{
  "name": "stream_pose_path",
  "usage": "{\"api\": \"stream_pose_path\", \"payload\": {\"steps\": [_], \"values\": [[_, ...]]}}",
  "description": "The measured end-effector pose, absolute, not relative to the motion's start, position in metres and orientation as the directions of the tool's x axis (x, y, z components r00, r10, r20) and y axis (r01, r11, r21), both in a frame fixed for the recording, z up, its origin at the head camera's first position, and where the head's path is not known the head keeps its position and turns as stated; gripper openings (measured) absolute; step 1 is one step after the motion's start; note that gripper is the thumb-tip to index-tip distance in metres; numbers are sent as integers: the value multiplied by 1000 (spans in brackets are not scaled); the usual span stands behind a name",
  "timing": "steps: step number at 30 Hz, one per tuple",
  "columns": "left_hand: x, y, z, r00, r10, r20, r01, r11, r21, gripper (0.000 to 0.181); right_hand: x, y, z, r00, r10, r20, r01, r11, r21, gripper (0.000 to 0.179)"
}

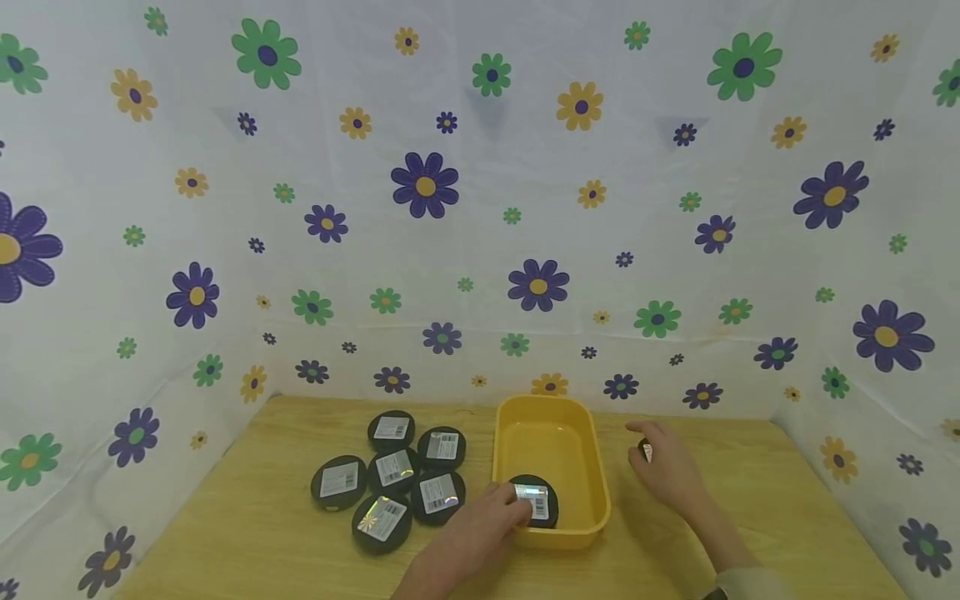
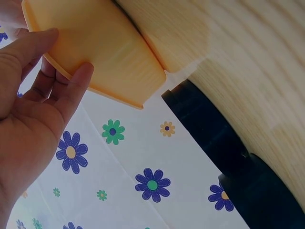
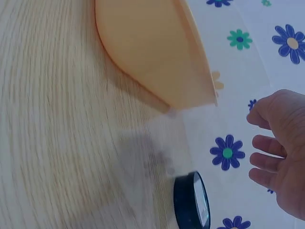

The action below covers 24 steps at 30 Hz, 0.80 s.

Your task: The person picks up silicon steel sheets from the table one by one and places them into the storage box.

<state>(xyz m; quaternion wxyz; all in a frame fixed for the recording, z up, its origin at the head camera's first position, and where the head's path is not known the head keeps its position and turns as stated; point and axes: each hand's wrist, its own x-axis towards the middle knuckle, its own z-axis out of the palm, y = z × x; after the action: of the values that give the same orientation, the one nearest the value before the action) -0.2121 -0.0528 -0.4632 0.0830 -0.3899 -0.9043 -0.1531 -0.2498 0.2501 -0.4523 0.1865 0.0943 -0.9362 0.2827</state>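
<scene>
My left hand (image 1: 483, 521) grips the left rim of a yellow tray (image 1: 551, 402), thumb outside and other fingers over the edge. Its fingertips overlap a black round tin (image 1: 542, 502), label up, inside the tray's near-left corner. In the left wrist view the thumb (image 2: 47, 40) lies against the tray's outer wall. To the tray's right, my right hand (image 1: 670, 471) hovers beside another black round tin (image 1: 646, 451), mostly hidden behind it in the head view. The right wrist view shows this tin (image 3: 190, 202) on the table, apart from the loosely bent fingers (image 3: 267, 162).
Several black round tins (image 1: 393, 469) with silver labels lie clustered on the wooden table (image 1: 240, 500), left of the tray. A white cloth (image 1: 480, 242) with flower prints stands behind and on both sides of the table.
</scene>
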Motion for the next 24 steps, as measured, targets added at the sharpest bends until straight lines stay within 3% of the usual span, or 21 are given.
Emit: {"api": "stream_pose_path", "payload": {"steps": [9,16,24], "values": [[-211,-52,-463,-702,668,247,712,669,216,17,-260,280,-459,-969,-79,234,-173,891,-420,56],[-211,-54,-464,-684,678,267,729,649,217,18,-274,299,-480,-999,19,28,8,931,-366,79],[-213,-56,-467,-654,691,309,755,624,201,21,-277,307,-485,-998,49,-50,64,919,-388,89]]}}
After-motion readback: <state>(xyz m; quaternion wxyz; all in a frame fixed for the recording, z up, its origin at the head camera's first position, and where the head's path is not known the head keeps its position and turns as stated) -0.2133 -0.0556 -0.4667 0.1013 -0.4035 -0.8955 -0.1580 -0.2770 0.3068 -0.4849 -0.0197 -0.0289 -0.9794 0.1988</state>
